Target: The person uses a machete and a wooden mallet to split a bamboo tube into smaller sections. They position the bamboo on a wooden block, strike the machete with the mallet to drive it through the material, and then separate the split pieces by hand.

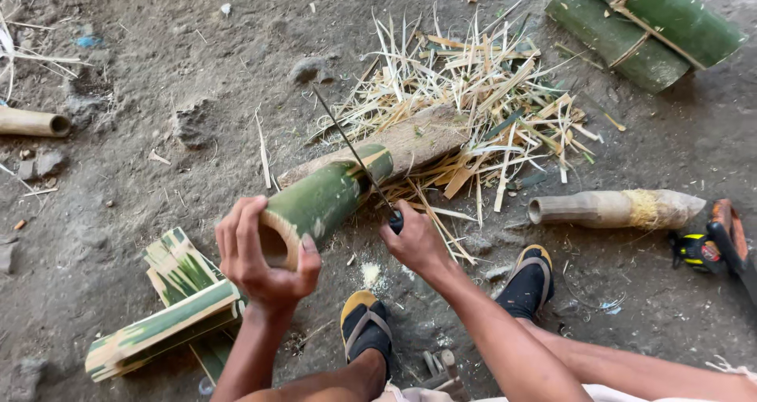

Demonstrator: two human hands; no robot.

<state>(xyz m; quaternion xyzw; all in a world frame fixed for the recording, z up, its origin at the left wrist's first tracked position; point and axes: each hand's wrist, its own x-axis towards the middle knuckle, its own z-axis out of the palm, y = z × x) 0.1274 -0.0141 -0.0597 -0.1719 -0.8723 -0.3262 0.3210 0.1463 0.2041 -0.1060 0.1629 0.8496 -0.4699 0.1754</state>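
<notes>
A green bamboo tube (325, 199) lies tilted across a grey wooden log (410, 142), its hollow near end facing me. My left hand (264, 260) wraps around that near end and steadies it. My right hand (414, 240) grips the dark handle of a long thin blade (353, 151), whose edge rests across the tube's far end. My feet in black and yellow sandals (365, 323) stand just below the hands on the dirt ground.
Pale bamboo shavings (481, 87) pile behind the log. Split green bamboo slats (169, 303) lie at left. Bundled green bamboo halves (643, 27) lie top right, a dry bamboo piece (611, 209) and a tape measure (698, 250) at right, a tan tube (31, 122) far left.
</notes>
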